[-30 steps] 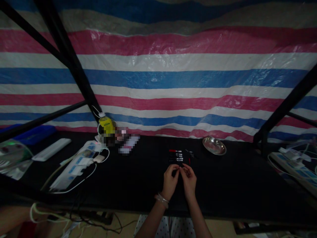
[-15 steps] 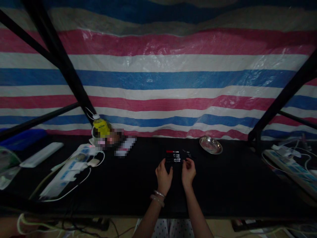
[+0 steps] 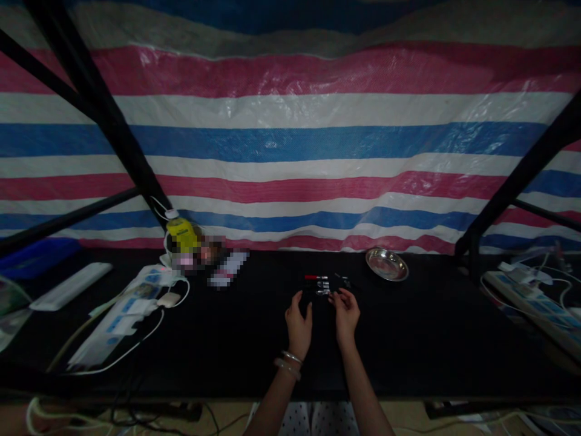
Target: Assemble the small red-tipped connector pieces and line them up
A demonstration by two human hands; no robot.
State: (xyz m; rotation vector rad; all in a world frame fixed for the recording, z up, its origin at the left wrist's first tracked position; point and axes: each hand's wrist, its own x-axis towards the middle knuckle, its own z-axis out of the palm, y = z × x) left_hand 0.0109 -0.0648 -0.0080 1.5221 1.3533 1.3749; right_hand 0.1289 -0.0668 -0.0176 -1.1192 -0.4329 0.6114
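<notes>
Several small pen-like items, dark with silvery ends, lie in a short stack of rows on the black table; the farthest one is red. My left hand is at their near left side, thumb and fingers apart, with nothing seen between them. My right hand is at their near right end, its fingertips bent together at the silvery tip of the nearest item. Whether it grips that tip is too small to tell. Some small dark pieces lie just beyond my right hand.
A round metal dish stands at the back right of the black table. At the left are a yellow bottle, a power strip with cables and a white bar. Another power strip is at the far right.
My right hand's fingertips have moved slightly left, onto the end of the nearest item. My left hand has stayed nearly in place. The view has shifted slightly.
</notes>
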